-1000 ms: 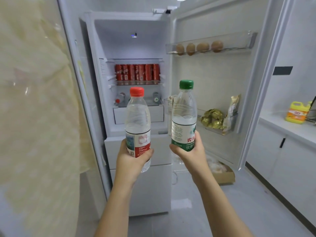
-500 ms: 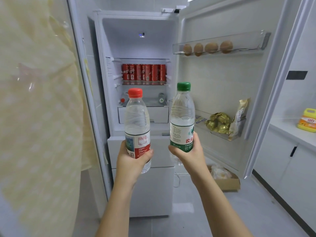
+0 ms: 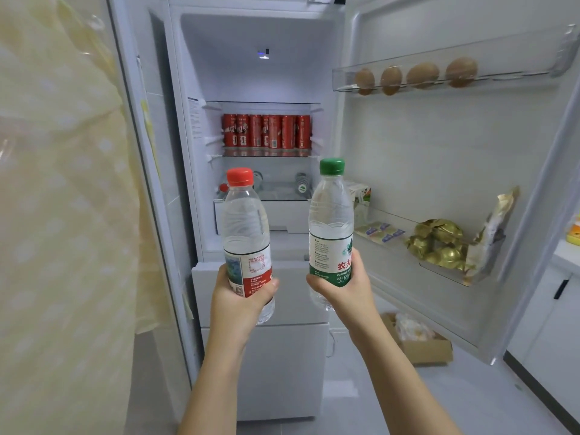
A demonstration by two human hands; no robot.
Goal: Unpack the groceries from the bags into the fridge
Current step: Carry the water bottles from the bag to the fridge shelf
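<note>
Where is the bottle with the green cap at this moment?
In the head view, the green-capped bottle is held upright in the right hand, just right of the red-capped bottle, in front of the open fridge.

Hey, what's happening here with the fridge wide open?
A person stands at the open fridge, holding two water bottles upright in front of it. The left hand grips the red-capped bottle, the right hand the green-capped bottle. Neither is inside yet. Red cans stand in a row inside, with other bottles lying below them.
</note>
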